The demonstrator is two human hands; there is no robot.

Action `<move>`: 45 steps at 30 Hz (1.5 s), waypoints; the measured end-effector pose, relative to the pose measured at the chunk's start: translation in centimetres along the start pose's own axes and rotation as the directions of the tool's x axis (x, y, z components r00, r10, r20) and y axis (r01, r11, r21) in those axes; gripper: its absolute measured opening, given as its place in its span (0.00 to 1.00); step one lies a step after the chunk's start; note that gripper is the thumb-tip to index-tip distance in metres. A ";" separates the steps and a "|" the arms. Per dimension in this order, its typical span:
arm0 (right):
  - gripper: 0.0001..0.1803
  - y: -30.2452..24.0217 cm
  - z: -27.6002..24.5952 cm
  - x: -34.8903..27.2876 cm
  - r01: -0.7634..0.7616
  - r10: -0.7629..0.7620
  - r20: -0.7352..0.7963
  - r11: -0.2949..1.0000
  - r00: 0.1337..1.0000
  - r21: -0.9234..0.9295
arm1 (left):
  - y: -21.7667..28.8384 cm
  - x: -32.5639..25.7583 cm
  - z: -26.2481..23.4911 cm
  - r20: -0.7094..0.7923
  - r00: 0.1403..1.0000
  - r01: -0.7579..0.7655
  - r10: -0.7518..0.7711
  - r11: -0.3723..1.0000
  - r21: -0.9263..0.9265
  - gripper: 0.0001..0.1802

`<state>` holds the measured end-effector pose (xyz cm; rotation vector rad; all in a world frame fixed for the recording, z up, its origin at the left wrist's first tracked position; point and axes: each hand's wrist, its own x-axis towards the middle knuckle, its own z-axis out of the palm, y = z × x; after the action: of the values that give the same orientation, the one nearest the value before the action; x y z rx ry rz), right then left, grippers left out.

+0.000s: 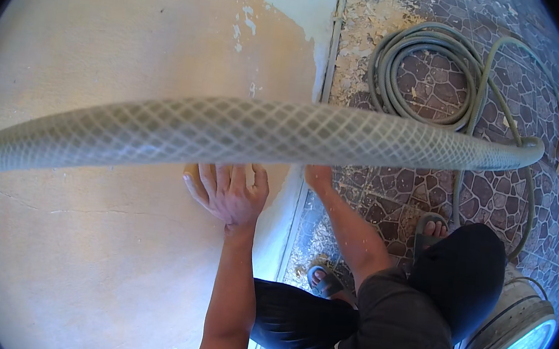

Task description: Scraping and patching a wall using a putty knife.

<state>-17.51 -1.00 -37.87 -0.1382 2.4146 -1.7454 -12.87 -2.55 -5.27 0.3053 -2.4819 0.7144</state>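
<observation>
A clear braided hose (257, 131) with a crosshatch pattern stretches across the middle, close to the camera, and hides part of both hands. Behind it my left hand (230, 200) lies against the tan wall (116, 239) with its fingers spread, their tips partly covered by the hose. My right hand (319, 177) is low by the wall's base, at the edge of the floor. Only a bit of it shows below the hose, so its fingers and anything in them are hidden.
A coil of greenish hose (386, 70) lies on the stone-patterned floor (420, 196) at the far right, with loose loops running nearer. Pale flakes (363, 26) litter the floor along the wall. At the near right stands a whitish bucket (506, 321), beside my knee. Paint is peeled at the wall's upper part.
</observation>
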 end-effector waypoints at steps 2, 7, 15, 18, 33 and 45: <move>0.24 1.0 0.5 0.0 0.088 -0.089 -0.033 0.995 0.995 -0.049 | 0.6 0.3 0.3 0.004 1.000 0.009 -0.009 1.000 0.001 0.17; 0.25 3.4 1.2 -0.2 0.100 -0.105 -0.029 0.987 0.994 -0.122 | 1.1 1.0 0.7 -0.098 0.995 -0.037 0.032 0.998 -0.045 0.15; 0.28 -4.8 -5.6 2.0 -0.034 0.031 0.020 0.978 0.999 0.204 | 0.1 0.2 0.7 -0.070 0.997 -0.033 0.030 0.998 -0.045 0.14; 0.28 -3.6 -5.5 4.7 -0.043 0.039 0.085 0.998 0.996 0.045 | 1.2 0.5 0.3 -0.082 0.996 -0.049 0.043 0.996 -0.068 0.14; 0.31 -0.8 -0.2 3.0 0.082 -0.007 0.233 0.945 0.973 -0.316 | 0.8 0.5 1.1 -0.068 0.997 -0.038 0.034 0.998 -0.059 0.16; 0.30 -1.6 -2.0 2.2 0.129 -0.139 -0.043 0.976 0.989 -0.172 | 0.9 0.8 0.4 -0.074 0.997 -0.028 0.025 0.999 -0.033 0.19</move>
<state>-20.07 0.01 -35.91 -0.2841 2.6488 -1.6127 -14.03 -2.06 -5.47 0.2296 -2.4299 0.6808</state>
